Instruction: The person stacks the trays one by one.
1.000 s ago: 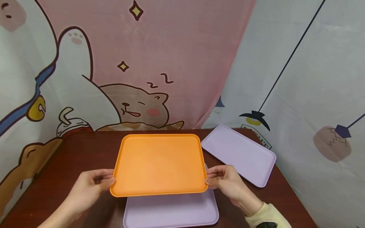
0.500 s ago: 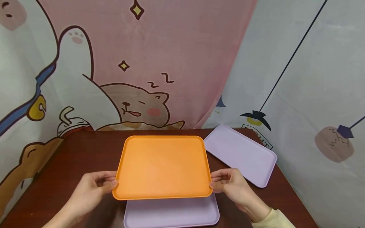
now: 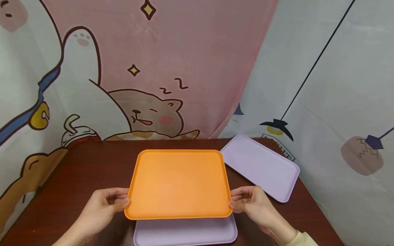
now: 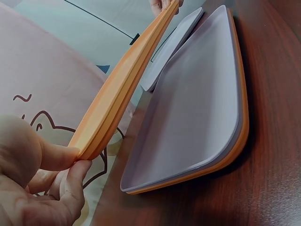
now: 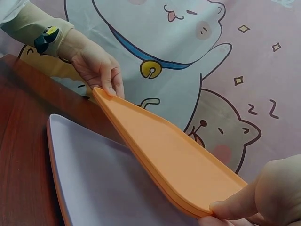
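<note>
the left hand [image 3: 100, 210] pinches the near left corner of the orange tray [image 3: 178, 184], thumb on top of the rim and fingers curled beneath, so the tray's weight rests on the fingers while the thumb keeps it from slipping. the left wrist view shows that thumb and those fingers [image 4: 70, 181] closed on the thin orange edge, with nothing else in the hand.

the orange tray is held level and clear of the table [image 3: 92, 160], hanging just above a lilac tray [image 3: 184, 232] that lies flat on the wood. only the lilac tray's near strip shows past the orange tray's near edge from the head camera. the left wrist view shows an open gap between the two, and an orange rim under the lilac tray [image 4: 235, 146], so that one seems to sit nested on another orange piece. a hold at each near corner keeps the wide, shallow tray from tipping to either side.

the right hand [image 3: 253, 206] mirrors the left at the orange tray's near right corner, thumb over the rim and fingers under it, holding only that edge; the right wrist view shows its thumb [image 5: 235, 205] pressed on the lip.

to the right of the orange tray and further back, a second lilac tray [image 3: 261, 165] lies angled near the table's right edge, apart from both hands. a cartoon curtain [image 3: 147, 68] hangs behind the table.
</note>
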{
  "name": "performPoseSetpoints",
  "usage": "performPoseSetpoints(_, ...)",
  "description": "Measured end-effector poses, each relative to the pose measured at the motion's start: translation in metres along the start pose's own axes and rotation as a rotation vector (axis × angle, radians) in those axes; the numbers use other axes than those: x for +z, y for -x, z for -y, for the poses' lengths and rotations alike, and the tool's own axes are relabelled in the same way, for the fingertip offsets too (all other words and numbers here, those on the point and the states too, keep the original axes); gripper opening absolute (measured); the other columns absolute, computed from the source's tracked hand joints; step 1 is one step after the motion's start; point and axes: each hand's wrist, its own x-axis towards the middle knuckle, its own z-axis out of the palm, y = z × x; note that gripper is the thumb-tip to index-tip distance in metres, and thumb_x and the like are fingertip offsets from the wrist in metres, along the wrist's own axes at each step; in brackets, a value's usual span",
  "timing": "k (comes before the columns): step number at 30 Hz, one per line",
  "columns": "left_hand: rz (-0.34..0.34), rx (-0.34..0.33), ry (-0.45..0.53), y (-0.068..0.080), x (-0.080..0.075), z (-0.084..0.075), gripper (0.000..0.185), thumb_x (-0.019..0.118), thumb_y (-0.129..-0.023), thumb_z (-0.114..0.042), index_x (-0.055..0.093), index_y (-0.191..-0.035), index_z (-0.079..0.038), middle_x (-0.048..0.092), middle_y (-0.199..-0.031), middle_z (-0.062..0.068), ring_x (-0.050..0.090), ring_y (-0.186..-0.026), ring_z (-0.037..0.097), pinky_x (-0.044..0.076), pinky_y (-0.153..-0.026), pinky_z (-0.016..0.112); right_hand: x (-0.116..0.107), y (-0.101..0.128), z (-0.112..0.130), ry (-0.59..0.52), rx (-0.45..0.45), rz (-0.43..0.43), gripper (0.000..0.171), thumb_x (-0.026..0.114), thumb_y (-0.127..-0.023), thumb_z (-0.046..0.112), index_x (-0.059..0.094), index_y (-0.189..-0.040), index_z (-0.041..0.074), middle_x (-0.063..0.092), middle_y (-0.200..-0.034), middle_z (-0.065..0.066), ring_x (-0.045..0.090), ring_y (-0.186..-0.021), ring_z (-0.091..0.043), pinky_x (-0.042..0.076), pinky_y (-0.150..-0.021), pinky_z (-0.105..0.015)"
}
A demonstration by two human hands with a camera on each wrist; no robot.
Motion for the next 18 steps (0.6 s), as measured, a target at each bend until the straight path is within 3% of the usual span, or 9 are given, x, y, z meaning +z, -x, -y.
performPoseSetpoints(18,0.011,0.024,-0.027,0.0044,0.0068,0.0032,0.034,0.077,-0.094,-0.001,0.07,-0.124,0.012,0.073,-0.103,0.012,0.069,-0.089,0.02,0.058,-0.07,0.028,-0.0062,0.0042,-0.0104,-0.025,0.022,0.023,0.032,0.075,-0.089,-0.007,0.065,-0.117,-0.019,0.07,-0.097,-0.017,0.073,-0.084,-0.023,0.063,-0.074,-0.035)
